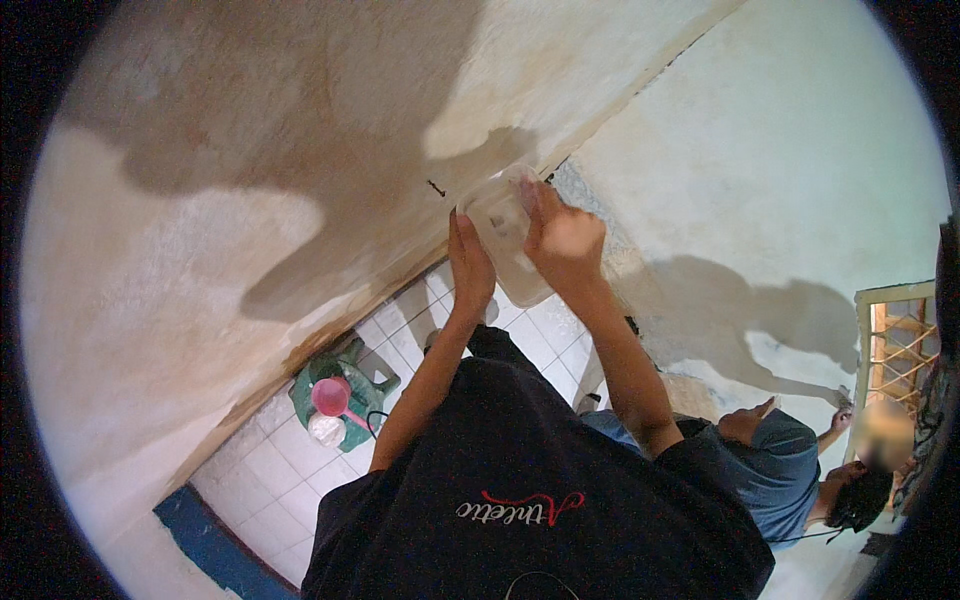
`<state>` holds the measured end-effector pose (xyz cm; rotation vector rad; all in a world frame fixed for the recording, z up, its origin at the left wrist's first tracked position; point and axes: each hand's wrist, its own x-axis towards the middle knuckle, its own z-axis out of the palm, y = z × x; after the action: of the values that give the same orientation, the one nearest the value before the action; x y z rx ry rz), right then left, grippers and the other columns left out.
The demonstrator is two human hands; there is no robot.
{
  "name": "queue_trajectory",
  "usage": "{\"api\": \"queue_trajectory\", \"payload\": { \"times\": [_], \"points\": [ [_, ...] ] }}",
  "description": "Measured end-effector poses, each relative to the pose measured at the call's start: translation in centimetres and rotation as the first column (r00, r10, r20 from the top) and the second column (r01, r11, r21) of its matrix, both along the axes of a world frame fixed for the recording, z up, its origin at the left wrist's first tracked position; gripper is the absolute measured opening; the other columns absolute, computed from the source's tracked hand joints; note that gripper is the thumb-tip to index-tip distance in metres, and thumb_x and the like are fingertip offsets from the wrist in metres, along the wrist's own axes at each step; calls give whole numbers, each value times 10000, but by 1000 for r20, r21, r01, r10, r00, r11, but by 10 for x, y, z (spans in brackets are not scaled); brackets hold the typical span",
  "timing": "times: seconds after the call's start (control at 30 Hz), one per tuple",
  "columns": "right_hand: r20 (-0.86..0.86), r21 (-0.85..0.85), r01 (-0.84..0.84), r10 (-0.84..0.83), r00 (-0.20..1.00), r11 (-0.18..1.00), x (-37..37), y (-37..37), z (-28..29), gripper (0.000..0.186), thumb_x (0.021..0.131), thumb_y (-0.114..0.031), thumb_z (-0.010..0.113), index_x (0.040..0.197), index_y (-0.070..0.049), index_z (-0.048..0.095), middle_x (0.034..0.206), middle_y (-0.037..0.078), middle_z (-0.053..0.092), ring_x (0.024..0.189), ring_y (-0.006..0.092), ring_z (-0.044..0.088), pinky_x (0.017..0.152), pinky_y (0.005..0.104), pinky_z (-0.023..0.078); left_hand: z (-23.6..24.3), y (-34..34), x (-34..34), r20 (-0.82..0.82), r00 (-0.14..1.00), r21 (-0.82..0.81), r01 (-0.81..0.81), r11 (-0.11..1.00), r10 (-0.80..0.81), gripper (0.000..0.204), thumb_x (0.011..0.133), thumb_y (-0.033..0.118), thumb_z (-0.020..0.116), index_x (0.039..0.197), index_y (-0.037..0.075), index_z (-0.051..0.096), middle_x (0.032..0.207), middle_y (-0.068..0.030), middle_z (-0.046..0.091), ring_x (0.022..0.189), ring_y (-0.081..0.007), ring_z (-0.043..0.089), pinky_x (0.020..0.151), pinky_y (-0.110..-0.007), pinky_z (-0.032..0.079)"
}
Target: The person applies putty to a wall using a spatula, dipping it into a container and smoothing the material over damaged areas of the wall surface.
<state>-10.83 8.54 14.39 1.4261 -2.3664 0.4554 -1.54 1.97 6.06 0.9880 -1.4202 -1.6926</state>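
Note:
A translucent, rectangular plastic container (521, 281) is held up in front of me, close to the corner where two walls meet. My left hand (470, 268) grips its left side, with the fingers pressed together along the wall of the container. On the opposite side, my right hand (566, 242) is closed at the far right rim, its fingertips pale against the plastic. Whether those fingers also pinch something small cannot be made out. Something small and greyish shows inside, toward the container's middle, too blurred to name.
Below left, a green plastic stool (372, 384) bears a pink dipper (331, 397) and a white bundle (326, 430). A person in a blue shirt (780, 470) stands at the right by a latticed window (897, 340). White tiles (278, 470) cover the floor; a blue strip (215, 545) lies lower left.

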Motion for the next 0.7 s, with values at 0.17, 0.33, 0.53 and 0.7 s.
{"api": "queue_trajectory", "payload": {
  "times": [0.17,0.33,0.53,0.7],
  "points": [
    [58,-84,-237,242,968,968,4,0,2,281,788,-46,594,1069,-49,598,600,176,597,509,348,603,475,444,482,-16,12,-13,-322,947,116,13,993,26,604,1034,437,225,1384,-35,364,1368,-234,434,1302,-323,385,1107,-389,269],
    [195,75,-130,113,974,989,-18,1,45,360,769,-63,575,1128,-52,559,747,206,641,670,365,657,576,470,522,-10,23,-19,-356,933,83,-25,996,53,578,1033,446,235,1418,18,295,1334,-178,435,1236,-263,426,1049,-366,333],
    [225,217,-39,-11,974,975,-17,-5,37,423,756,-57,571,1177,-42,525,774,221,645,717,378,657,650,485,529,-16,36,-38,-342,932,-28,-141,990,123,582,1028,456,236,1412,21,271,1395,-173,355,1317,-287,340,1113,-421,245],
    [225,50,-227,210,951,973,-1,-6,36,419,730,-67,581,1146,-27,571,881,206,654,730,369,659,645,461,538,-32,35,-45,-554,821,121,-83,989,136,618,1012,501,247,1467,87,187,1412,-150,319,1304,-264,353,1090,-390,303]
  ]
}}
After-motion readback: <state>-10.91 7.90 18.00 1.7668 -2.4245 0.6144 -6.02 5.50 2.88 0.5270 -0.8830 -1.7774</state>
